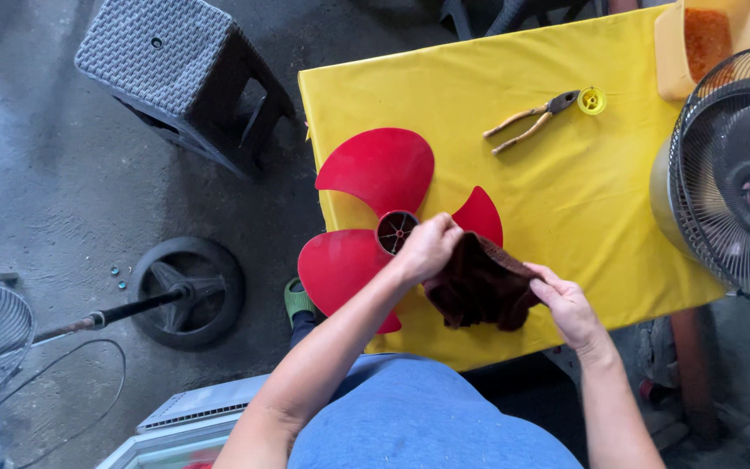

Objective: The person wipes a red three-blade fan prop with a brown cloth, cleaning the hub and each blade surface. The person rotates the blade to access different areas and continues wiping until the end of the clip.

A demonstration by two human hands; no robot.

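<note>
Both hands (427,247) (570,308) hold a brown cloth (479,287) over a red fan blade (375,217).

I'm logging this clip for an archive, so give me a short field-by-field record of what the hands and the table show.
Left hand: left hand grips the dark brown cloth against the red three-bladed plastic fan propeller
Right hand: right hand holds the cloth's other edge
Surface: yellow tablecloth
Tools: pliers with tan handles, beside a small yellow ring-shaped cap
Right edge: fan motor housing in a dark wire grille
Floor: grey woven-pattern stool, round black fan base
</note>
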